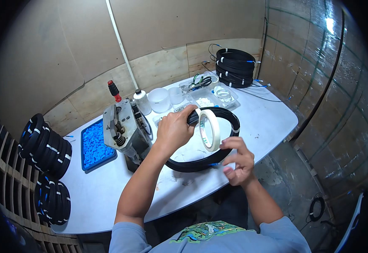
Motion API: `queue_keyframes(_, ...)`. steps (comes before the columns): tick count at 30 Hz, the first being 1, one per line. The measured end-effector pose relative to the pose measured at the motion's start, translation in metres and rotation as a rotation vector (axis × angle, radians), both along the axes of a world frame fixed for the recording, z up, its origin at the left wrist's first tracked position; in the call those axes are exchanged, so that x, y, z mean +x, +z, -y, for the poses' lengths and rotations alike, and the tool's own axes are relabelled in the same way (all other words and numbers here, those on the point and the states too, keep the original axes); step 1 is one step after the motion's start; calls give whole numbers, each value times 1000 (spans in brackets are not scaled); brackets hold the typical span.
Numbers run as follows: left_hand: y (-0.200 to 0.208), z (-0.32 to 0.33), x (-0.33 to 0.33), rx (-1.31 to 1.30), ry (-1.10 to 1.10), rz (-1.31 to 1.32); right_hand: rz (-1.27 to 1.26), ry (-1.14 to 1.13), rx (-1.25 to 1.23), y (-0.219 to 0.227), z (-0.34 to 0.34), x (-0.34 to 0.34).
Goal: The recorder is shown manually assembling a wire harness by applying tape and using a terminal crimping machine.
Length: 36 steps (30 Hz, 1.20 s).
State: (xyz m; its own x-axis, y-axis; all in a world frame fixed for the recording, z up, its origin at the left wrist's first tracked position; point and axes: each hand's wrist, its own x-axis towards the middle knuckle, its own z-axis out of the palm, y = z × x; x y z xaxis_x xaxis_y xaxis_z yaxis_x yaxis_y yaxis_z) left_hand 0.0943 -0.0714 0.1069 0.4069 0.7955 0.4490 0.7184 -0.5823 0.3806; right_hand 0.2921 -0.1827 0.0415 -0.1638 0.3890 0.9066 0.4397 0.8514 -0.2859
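My left hand (176, 128) is closed around the far left part of a coil of black cable (192, 166), which is held tilted above the white table. A roll of cream-coloured tape (214, 130) hangs at the coil, its strip running up to the cable beside my left fingers. Just to the right of the roll is my right hand (239, 162), fingers bent and apart, with nothing visible between them. A blue-tipped cable end shows at the coil's near side.
Left of the coil stands a metal bench press (123, 126), beside a blue tray (94, 165) of small blue pieces. Behind are a bottle (142, 101), clear tubs (159, 100) and scissors (201, 83). Stacked black coils (234, 69) sit far right; more coils (49, 147) lie left.
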Motion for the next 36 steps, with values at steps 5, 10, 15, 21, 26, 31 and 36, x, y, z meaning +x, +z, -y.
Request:
queue_keyframes(5, -1, 5, 1, 50, 33, -41, -321, 8, -331, 29, -5, -27)
queue_keyframes(10, -4, 3, 0, 51, 30, -17, -333, -106, -504, 24, 10, -37)
queue_keyframes(15, -5, 4, -1, 43, 30, 6, -144, -114, -648, 3, 3, -26)
queue_keyframes(21, 5, 15, 14, 74, 26, -45, -677, 52, -778, 7, -46, -27)
queue_keyframes(26, -2, 12, 13, 92, 28, -70, -865, 231, -929, 17, -47, -44)
queue_keyframes(31, -2, 10, 10, 82, 34, -53, -923, 297, -1034, 26, -40, -41)
queue_keyframes(36, 0, 12, 8, 47, 51, -69, -747, 280, -1097, 46, -32, -31)
